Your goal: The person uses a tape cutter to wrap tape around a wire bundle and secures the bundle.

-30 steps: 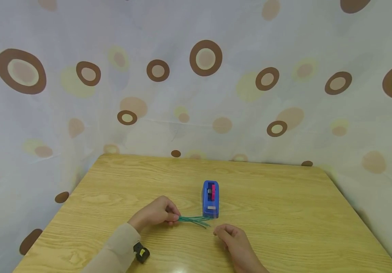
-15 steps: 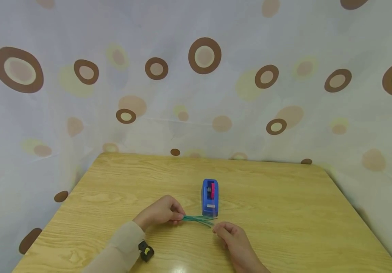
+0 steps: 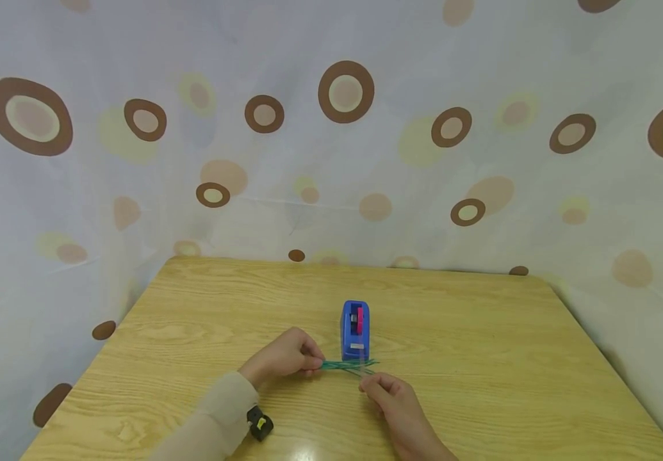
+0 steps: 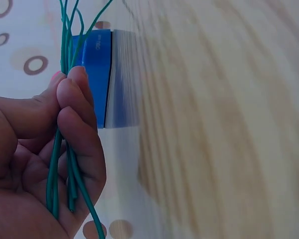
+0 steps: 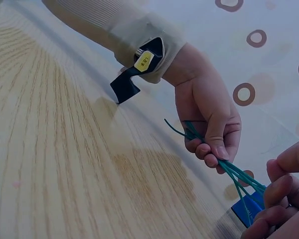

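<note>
Between the fingers and thumb of my left hand (image 3: pixel 285 356) is a bundle of thin green wires (image 3: pixel 334 365). Its loose ends fan out to the right, just in front of a blue tape dispenser (image 3: pixel 355 353) with a pink core. In the left wrist view the wires (image 4: pixel 66 45) rise above the fingers, and their other ends hang along the palm. My right hand (image 3: pixel 396 404) pinches the end of a clear tape strip (image 3: pixel 362 362) drawn from the dispenser. The wires' free ends cross that strip. In the right wrist view, the right fingers (image 5: pixel 281 191) partly hide the wires and dispenser.
The wooden table (image 3: pixel 469 339) extends around both hands. A pale curtain (image 3: pixel 400 186) with brown circles hangs behind it and along the sides. A black wrist mount (image 3: pixel 260 424) with a yellow label sits on the left sleeve.
My left hand has moved right with the green wires, bringing their loose ends to the tape strip in front of the dispenser. My right hand has stayed nearly still.
</note>
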`<state>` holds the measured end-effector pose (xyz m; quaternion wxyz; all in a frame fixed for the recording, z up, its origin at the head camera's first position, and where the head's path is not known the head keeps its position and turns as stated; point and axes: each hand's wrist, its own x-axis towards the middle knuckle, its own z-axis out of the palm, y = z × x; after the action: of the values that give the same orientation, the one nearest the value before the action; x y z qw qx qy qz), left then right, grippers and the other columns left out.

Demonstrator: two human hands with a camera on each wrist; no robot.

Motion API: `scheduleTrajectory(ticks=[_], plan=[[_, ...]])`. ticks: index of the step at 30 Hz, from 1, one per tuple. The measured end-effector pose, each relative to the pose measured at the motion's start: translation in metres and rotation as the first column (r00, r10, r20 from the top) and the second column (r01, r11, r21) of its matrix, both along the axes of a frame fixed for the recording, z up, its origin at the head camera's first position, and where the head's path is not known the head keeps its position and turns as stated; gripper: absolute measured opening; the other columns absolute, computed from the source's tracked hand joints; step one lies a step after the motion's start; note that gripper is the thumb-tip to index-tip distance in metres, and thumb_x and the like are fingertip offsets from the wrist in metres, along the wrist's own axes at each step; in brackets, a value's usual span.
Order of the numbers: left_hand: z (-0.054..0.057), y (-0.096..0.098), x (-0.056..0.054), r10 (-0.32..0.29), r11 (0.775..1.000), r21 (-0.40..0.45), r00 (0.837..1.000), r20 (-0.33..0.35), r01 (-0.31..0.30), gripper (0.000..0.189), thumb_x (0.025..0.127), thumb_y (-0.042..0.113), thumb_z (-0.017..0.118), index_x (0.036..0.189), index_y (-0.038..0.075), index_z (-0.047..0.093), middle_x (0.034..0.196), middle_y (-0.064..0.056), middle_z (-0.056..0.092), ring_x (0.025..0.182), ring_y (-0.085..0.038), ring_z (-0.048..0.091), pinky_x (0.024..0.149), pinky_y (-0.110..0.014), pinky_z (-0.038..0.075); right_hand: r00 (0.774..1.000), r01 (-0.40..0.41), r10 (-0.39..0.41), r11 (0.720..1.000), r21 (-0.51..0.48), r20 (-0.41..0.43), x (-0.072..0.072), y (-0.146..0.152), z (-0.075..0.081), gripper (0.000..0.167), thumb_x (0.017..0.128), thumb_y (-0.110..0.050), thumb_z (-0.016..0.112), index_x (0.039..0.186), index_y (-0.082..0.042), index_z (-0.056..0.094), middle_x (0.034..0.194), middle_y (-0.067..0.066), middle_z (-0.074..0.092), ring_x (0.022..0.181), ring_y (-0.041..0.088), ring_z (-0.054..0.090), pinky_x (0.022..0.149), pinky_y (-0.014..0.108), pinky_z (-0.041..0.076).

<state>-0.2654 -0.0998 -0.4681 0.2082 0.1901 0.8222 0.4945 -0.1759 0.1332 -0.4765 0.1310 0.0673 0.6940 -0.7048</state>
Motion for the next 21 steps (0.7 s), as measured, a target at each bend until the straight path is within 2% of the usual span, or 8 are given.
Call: scheduleTrajectory(ticks=[11, 16, 21], plan=[[-0.003, 0.013, 0.002, -0.002, 0.999, 0.039, 1.0, -0.003, 0.003, 0.009, 0.089, -0.003, 0.069, 0.087, 0.0, 0.077, 0.069, -0.004, 0.067, 0.059, -0.01, 0.057, 0.059, -0.023, 0.048, 1.0, 0.013, -0.013, 1.0, 0.024, -0.008, -0.001, -0.001, -0.001, 0.024, 0.098, -0.019, 0.061, 0.099, 0.004, 0.068, 0.069, -0.002, 0.045, 0.073, 0.017, 0.044, 0.065, 0.027, 0.038], [-0.004, 0.017, 0.002, -0.01, 0.999, 0.031, 1.0, -0.023, 0.011, 0.007, 0.088, -0.001, 0.071, 0.088, 0.002, 0.077, 0.073, -0.003, 0.069, 0.062, -0.01, 0.059, 0.062, -0.026, 0.051, 1.0, 0.006, -0.006, 1.0, 0.022, -0.007, 0.0, 0.0, -0.001, 0.023, 0.097, -0.018, 0.061, 0.1, 0.004, 0.068, 0.068, -0.003, 0.045, 0.072, 0.017, 0.044, 0.065, 0.027, 0.037], [-0.004, 0.021, 0.003, -0.002, 1.0, 0.018, 0.998, -0.055, 0.003, 0.008, 0.088, 0.0, 0.07, 0.087, 0.003, 0.077, 0.072, -0.002, 0.068, 0.062, -0.011, 0.058, 0.06, -0.026, 0.05, 1.0, -0.006, 0.006, 1.0, 0.03, -0.015, 0.001, 0.0, -0.003, 0.023, 0.098, -0.017, 0.059, 0.101, 0.004, 0.068, 0.067, -0.003, 0.045, 0.072, 0.017, 0.043, 0.065, 0.027, 0.037]])
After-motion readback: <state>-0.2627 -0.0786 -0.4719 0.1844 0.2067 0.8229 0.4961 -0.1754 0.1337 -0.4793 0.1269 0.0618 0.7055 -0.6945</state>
